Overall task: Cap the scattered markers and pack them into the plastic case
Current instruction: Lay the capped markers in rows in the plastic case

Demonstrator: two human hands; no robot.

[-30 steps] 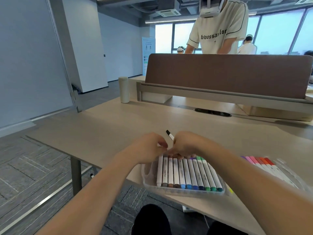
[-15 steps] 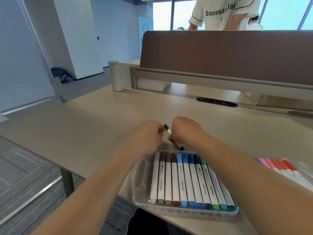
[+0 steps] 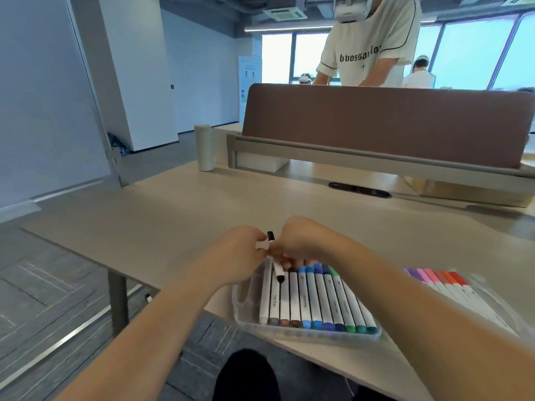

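A black marker (image 3: 277, 267) is held tilted above the far end of the plastic case (image 3: 248, 293). One black end is pointed up toward 12 o'clock and the other is dipped over the packed markers (image 3: 318, 302). The right grip (image 3: 301, 241) is clenched around the marker's white barrel, with the fingers curled beneath it. The left grip (image 3: 238, 256) is brought against it from 9 o'clock, and its fingertips are pinched on the barrel just below the upper black end. Both forearms are stretched in from the near edge.

The plastic case is set on the bench (image 3: 173, 221) close to its near edge, at 6 o'clock of the two grips. Within it the packed markers are laid side by side and touching. White, grey and browns are placed at the 9 o'clock side, then blues, then greens at the 3 o'clock side.

At 3 o'clock of the case, partly hidden by the right forearm, a second row of markers (image 3: 434, 280) in purple, pink, orange and red is laid on a clear plastic piece (image 3: 498, 302). Whether that piece is a lid or a tray cannot be told.

At 11 o'clock, on the far part of the bench, a pale cylinder (image 3: 204, 147) is stood upright. A brown divider panel (image 3: 376, 123) is mounted along the far side from 12 to 2 o'clock, and a dark oval cable port (image 3: 359, 190) is set in front of it. Behind the panel a person in a white printed T-shirt (image 3: 367, 47) is seen.
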